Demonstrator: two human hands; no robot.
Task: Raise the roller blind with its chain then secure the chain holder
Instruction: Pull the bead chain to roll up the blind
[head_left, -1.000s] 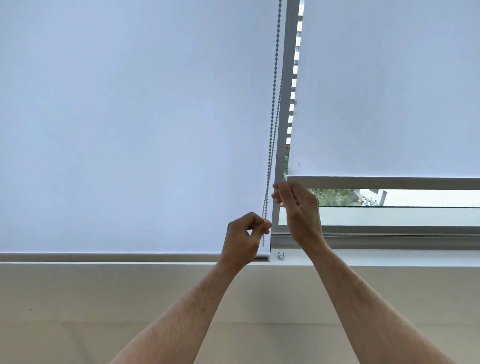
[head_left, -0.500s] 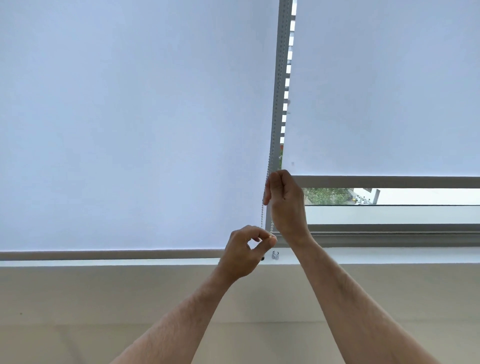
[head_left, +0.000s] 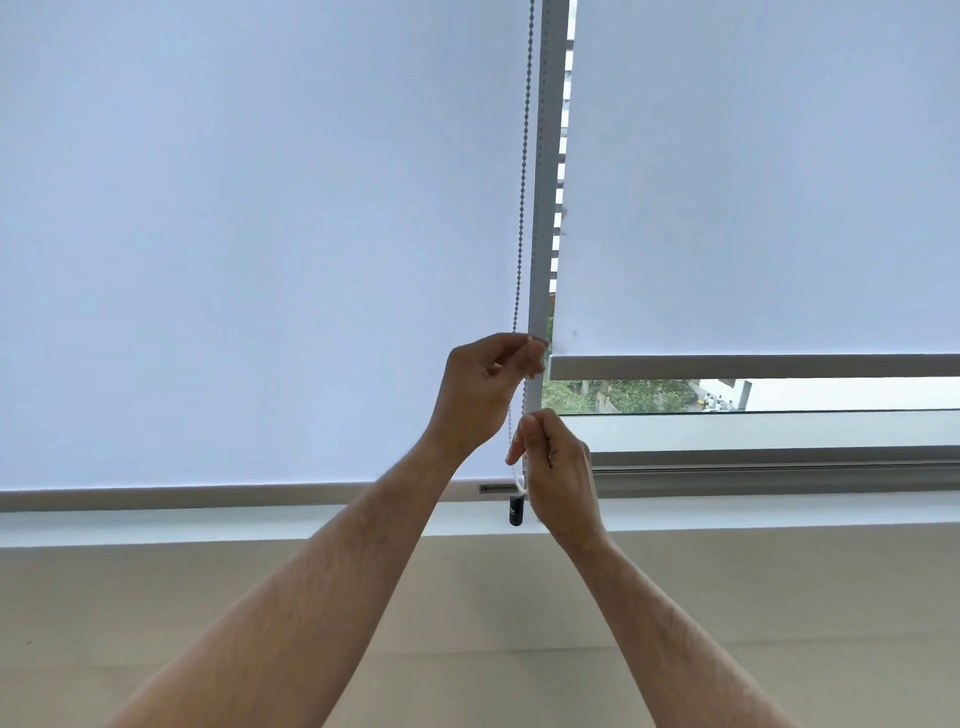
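A white roller blind (head_left: 249, 249) covers the left window, its grey bottom bar (head_left: 208, 496) just above the sill. Its bead chain (head_left: 523, 171) hangs along the blind's right edge beside the grey mullion (head_left: 545, 156). My left hand (head_left: 480, 392) pinches the chain high up, at the level of the right blind's bottom bar. Below it, my right hand (head_left: 558, 467) is closed on the chain's lower part. A small black chain holder (head_left: 515, 510) dangles at the chain's bottom, just left of my right hand.
A second white blind (head_left: 753, 182) on the right is partly raised, its bottom bar (head_left: 753, 366) above a strip of glass showing trees. The white sill (head_left: 208, 525) runs across, with a beige wall (head_left: 208, 623) beneath.
My left hand has risen from near the sill to a high grip on the chain. My right hand has dropped from above to below it. The black holder now hangs in sight.
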